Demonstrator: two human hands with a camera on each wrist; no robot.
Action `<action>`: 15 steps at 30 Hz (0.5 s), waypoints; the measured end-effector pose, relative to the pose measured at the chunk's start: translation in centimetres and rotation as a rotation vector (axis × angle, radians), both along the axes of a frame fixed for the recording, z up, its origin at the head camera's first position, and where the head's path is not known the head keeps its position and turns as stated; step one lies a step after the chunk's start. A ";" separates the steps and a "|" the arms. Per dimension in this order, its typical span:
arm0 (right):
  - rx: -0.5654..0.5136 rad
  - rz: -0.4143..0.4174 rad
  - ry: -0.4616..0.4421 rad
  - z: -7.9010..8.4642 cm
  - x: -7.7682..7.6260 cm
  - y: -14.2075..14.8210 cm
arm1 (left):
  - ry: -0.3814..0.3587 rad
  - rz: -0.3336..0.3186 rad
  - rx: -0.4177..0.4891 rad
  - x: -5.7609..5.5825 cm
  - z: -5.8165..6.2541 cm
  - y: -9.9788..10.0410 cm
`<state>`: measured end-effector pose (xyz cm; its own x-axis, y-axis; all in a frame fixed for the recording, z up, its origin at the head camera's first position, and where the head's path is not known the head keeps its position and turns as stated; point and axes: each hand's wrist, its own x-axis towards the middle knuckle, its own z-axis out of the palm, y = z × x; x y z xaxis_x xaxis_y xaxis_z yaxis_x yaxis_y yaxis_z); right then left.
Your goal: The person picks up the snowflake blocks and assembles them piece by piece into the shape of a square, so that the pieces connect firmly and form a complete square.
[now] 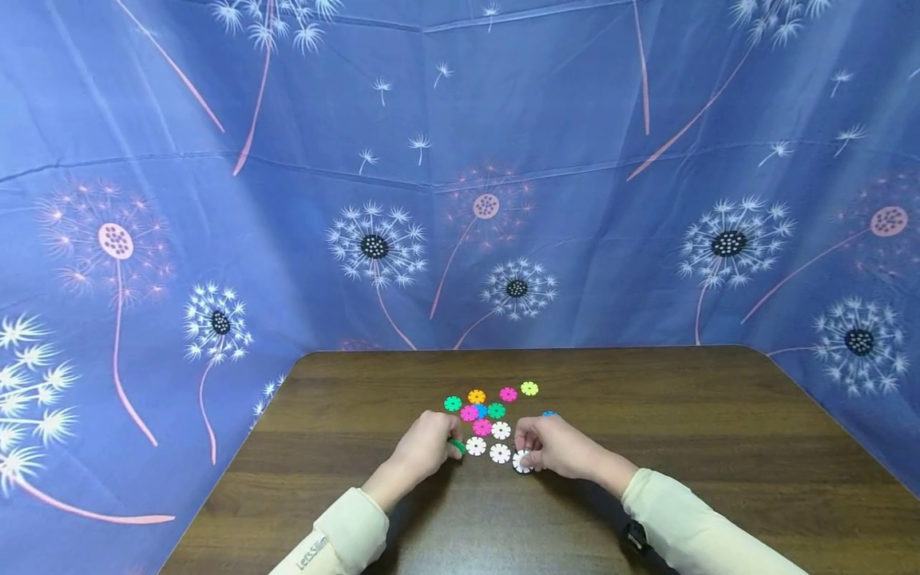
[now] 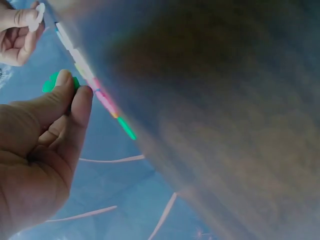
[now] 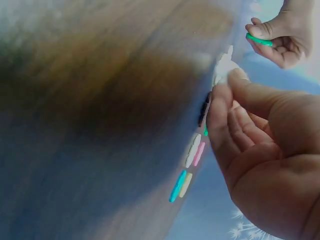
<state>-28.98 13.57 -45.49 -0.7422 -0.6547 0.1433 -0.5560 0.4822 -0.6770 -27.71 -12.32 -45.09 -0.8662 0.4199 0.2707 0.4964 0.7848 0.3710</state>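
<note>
My left hand [image 1: 424,446] pinches a green notched plastic disc [image 2: 51,83] between thumb and fingers, just left of the loose discs. In my right hand [image 1: 564,449] is a white notched disc [image 1: 521,461], pinched between thumb and fingertips. Both hands are low over the table, and the two held discs are apart. Between the hands lie white discs [image 1: 476,446], with pink discs [image 1: 481,427] and a green disc [image 1: 497,410] beyond them. A blue disc [image 1: 481,411] is partly covered by a neighbouring pink one.
Farther back on the brown wooden table [image 1: 611,383] lie an orange disc [image 1: 477,396], a yellow disc [image 1: 529,388] and another green disc [image 1: 452,403]. A second blue disc [image 1: 550,414] is mostly hidden behind the right hand. A blue dandelion-print cloth [image 1: 611,200] hangs behind the table.
</note>
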 end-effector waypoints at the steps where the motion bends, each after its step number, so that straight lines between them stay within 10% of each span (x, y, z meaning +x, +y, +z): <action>1: -0.042 -0.004 -0.047 0.0 0.0 0.1 | 0.006 -0.001 0.020 0.1 0.2 0.1; 15: -0.455 -0.046 -0.472 1.9 1.6 0.1 | 0.185 -0.147 0.275 2.8 3.2 2.6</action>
<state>-27.39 13.68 -43.55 -0.8189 -0.5717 0.0505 -0.1352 0.1067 -0.9851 -24.87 -9.73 -41.92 -0.7276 0.4264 0.5374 0.6753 0.5831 0.4516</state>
